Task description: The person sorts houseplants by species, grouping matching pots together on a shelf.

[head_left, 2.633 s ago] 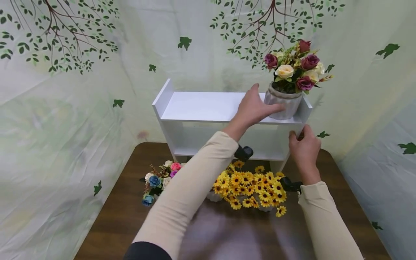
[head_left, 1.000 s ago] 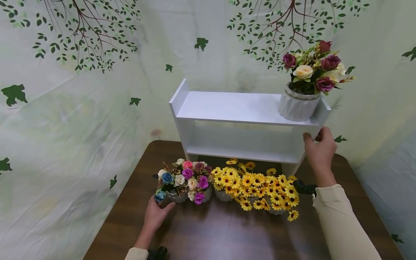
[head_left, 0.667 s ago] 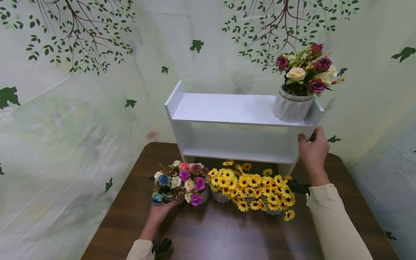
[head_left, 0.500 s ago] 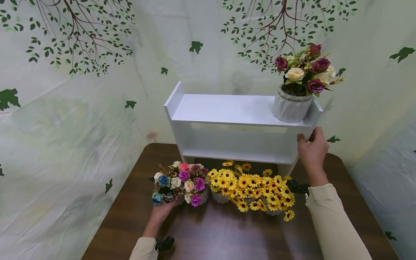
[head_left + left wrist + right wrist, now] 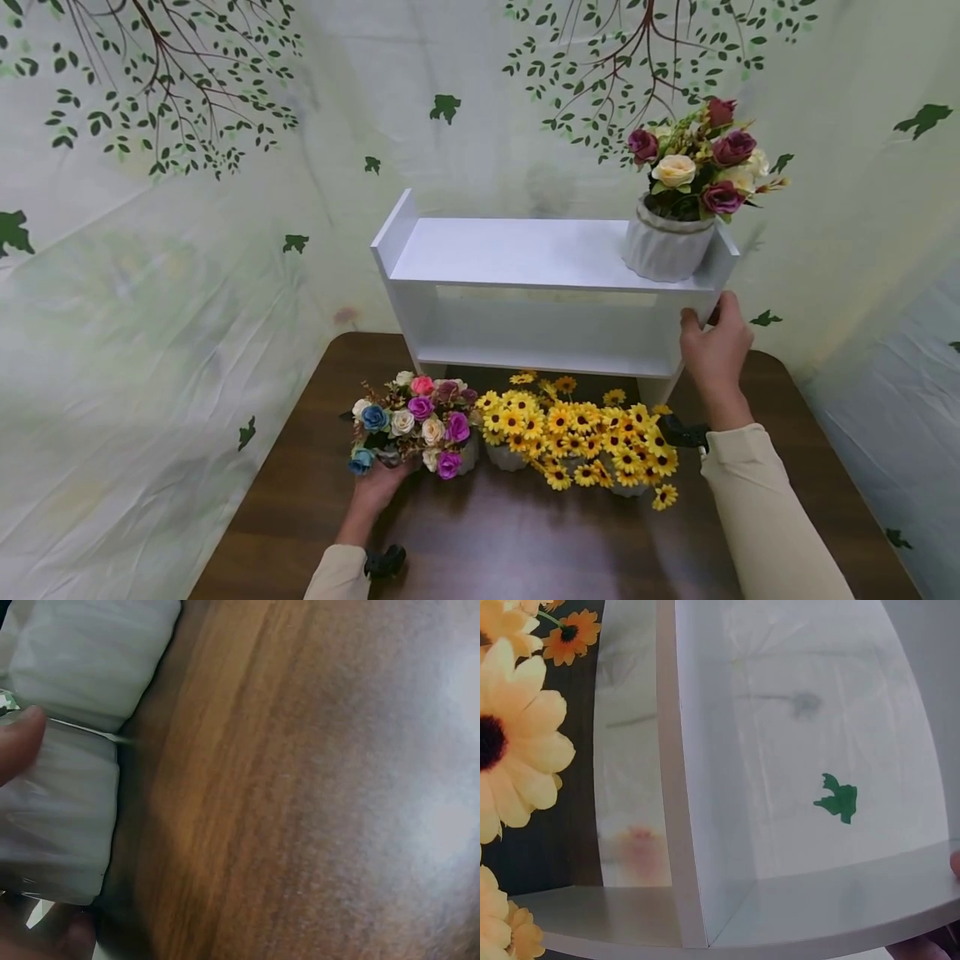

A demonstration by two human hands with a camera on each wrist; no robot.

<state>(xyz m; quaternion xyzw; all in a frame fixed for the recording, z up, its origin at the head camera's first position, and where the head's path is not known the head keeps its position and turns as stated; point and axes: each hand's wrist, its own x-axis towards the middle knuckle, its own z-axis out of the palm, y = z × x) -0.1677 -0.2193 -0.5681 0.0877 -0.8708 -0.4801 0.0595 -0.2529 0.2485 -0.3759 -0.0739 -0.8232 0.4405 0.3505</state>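
My left hand (image 5: pixel 379 487) grips a white flowerpot (image 5: pixel 56 814) of artificial roses (image 5: pixel 402 422) at the left end of a row. Thumb and fingers lie on opposite sides of it in the left wrist view. A second white pot (image 5: pixel 97 664) touches it. My right hand (image 5: pixel 716 350) pinches the right side panel of a white two-tier shelf (image 5: pixel 510 250); only bits of this hand show at the right wrist view's edge. On the shelf's top right stands a white pot (image 5: pixel 667 246) of dark red and cream roses (image 5: pixel 693 167).
Pots of yellow daisies (image 5: pixel 570 429) stand close together right of the roses, in front of the shelf. All rests on a brown wooden table (image 5: pixel 510 542). A leaf-printed cloth backdrop (image 5: pixel 187 275) surrounds it.
My left hand has come down from beside the potted roses on the top tier to the left-end pot and taken hold of it. The right hand has stayed on the side panel.
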